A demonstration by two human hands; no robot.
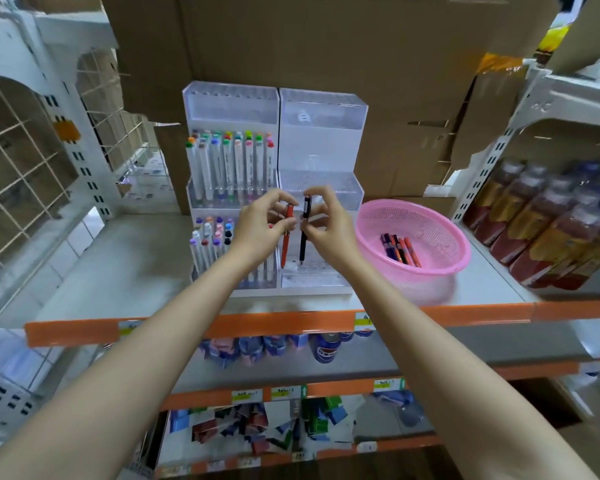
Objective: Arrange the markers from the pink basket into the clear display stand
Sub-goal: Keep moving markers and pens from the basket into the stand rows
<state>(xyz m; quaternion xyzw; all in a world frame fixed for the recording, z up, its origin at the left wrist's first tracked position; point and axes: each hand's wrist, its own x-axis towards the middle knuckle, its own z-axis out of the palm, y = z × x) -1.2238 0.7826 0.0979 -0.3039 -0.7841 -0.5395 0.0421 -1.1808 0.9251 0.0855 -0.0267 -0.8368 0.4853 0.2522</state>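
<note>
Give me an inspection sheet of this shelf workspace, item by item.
Surface: white store shelf with an orange front edge.
Job's things: clear acrylic display stand, its left half holding white colour-capped markers on two tiers; pink plastic mesh basket to its right, several pens inside; orange pen and black pen upright, tips at the stand's lowest right tier.
Clutter: shrink-wrapped bottles at right.
Grippers: left hand pinches the orange pen; right hand pinches the black pen.
Cables: nothing seen.
Surroundings: brown cardboard boxes behind; white wire grid panel at left; packaged goods on lower shelves.
</note>
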